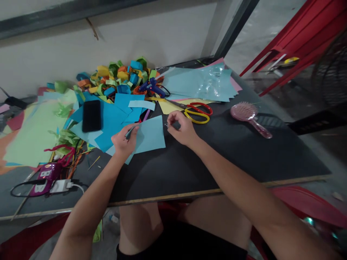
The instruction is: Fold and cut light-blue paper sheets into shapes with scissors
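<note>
My left hand [124, 141] is closed, with a slim blue-grey strip [129, 132] between thumb and fingers. It is over the left part of a pale blue paper sheet [150, 136]. Just right of that sheet, my right hand [182, 128] pinches thumb and forefinger together. A tiny shiny bit [166, 124] shows at these fingertips, too small to name. Close behind the right hand lie scissors [199, 112] with one red and one yellow handle. A short pale blue strip [141, 104] rests on brighter blue paper [110, 117] beyond the left hand.
A blue glue gun [153, 87] lies beside a heap of folded colored paper pieces [116, 77]. A black phone [91, 116] sits on the blue paper. Far left are green sheets [35, 133] and a purple power strip [47, 177]. A pink hairbrush [249, 117] lies right.
</note>
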Demonstrator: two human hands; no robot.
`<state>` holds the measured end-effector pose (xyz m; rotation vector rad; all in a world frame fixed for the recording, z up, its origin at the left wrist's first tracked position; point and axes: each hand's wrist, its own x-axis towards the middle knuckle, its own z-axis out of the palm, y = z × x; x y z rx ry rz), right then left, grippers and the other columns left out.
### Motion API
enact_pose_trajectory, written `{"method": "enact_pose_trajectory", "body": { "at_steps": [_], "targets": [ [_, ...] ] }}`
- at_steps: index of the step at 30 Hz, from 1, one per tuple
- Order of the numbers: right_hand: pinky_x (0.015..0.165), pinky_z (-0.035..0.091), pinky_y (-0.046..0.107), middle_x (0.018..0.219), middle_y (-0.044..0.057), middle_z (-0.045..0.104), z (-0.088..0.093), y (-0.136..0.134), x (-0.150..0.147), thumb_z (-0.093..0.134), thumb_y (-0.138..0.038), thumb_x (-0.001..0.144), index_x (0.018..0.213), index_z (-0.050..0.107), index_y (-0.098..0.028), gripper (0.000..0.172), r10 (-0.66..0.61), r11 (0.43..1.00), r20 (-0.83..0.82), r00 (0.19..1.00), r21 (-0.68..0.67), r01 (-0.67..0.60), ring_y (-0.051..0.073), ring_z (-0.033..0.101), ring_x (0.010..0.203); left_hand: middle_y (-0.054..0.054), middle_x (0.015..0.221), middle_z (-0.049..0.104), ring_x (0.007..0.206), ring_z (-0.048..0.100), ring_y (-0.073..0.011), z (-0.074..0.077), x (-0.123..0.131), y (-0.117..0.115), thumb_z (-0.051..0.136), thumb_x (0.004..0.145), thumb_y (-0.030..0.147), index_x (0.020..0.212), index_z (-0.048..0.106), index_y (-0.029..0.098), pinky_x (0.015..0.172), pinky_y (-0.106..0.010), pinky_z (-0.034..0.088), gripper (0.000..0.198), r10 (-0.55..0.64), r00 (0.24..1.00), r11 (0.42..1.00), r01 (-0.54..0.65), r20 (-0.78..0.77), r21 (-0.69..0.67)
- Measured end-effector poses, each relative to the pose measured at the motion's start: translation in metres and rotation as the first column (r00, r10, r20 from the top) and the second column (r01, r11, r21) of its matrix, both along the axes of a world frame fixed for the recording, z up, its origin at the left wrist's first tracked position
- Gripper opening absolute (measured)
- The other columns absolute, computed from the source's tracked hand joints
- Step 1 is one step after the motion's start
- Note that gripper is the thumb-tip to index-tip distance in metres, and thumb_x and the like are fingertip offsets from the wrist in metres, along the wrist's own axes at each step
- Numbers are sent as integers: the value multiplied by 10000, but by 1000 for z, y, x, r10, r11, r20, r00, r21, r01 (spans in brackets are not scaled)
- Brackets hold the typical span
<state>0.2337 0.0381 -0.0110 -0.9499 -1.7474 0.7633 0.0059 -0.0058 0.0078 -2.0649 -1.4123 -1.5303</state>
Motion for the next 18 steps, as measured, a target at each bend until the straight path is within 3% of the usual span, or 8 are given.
{"method": "enact_pose_trajectory", "body": {
  "at_steps": [2,5,8,10,12,14,18],
  "targets": [
    [765,490,336,917,29,635,-3,-2,-6,613,-254,785,1054,550,-217,279,142,966,-145,979,-194,-169,164,604,838,-14,705,730,458,536,-47,0,0,1,601,922,362,901,737,174,405,-185,342,234,13,998,998,-9,65,-62],
    [793,536,366,1009,66,700,-4,-5,-13,706,-397,764,1126,612,-213,416,285,797,-307,908,-451,-402,204,666,897,-21,736,733,477,553,-66,-2,3,1,589,924,379,921,724,174,405,-197,365,246,49,992,991,-34,117,-129],
    [786,562,387,886,54,743,-1,-7,-14,778,-430,704,1022,702,-201,399,276,643,-379,883,-610,-463,218,698,826,-43,858,751,566,631,-98,-5,4,2,578,933,360,1126,656,180,455,-202,447,276,89,991,982,-69,104,-177],
    [800,569,383,860,49,753,1,-7,-13,815,-410,668,973,731,-200,380,265,582,-393,881,-663,-471,217,707,831,-104,1081,730,835,712,-166,-5,2,3,589,925,320,1271,562,175,625,-250,556,376,70,997,992,-65,43,-111],
    [818,570,371,869,46,759,4,-7,-13,845,-377,633,941,743,-200,370,261,554,-391,883,-688,-469,211,712,847,-153,1261,651,1117,658,-241,-3,0,3,619,894,282,1292,541,177,836,-344,571,419,22,996,1000,-20,-84,14],
    [808,570,355,876,42,762,5,-7,-12,865,-349,604,937,744,-200,385,230,568,-392,891,-689,-450,204,713,835,-155,1280,637,1181,624,-270,0,-2,2,633,867,277,1242,577,190,919,-396,540,389,-74,965,994,92,-252,63],
    [675,554,307,813,25,757,8,-6,-10,885,-325,556,947,727,-197,440,138,620,-410,902,-674,-401,178,694,701,-156,1299,626,1175,628,-266,5,-3,-4,584,869,445,1330,519,205,936,-397,528,524,-423,802,903,411,-421,-126]
  ]
}}
